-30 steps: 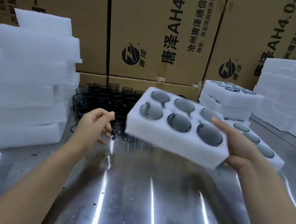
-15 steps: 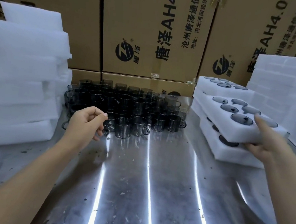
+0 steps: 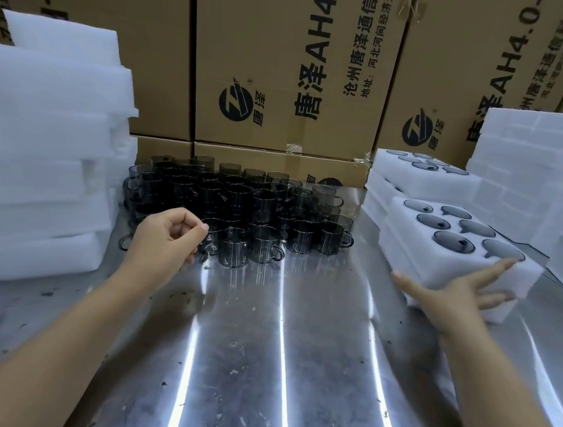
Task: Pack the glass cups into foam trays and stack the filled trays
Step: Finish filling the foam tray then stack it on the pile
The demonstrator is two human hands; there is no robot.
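Note:
A crowd of dark glass cups with handles stands at the back middle of the steel table. A white foam tray filled with cups lies on top of another tray at the right. My right hand has straight, spread fingers against that tray's near side. My left hand hovers just in front of the nearest cups with loosely curled fingers and holds nothing. A second stack of filled trays sits behind the first.
A tall pile of white foam slabs fills the left side. More white foam blocks are piled at the far right. Large cardboard boxes form a wall behind the table.
My right hand carried the filled tray from the middle over to the right, set it on the tray there and let go, its fingers now straight. My left hand stayed near the cups.

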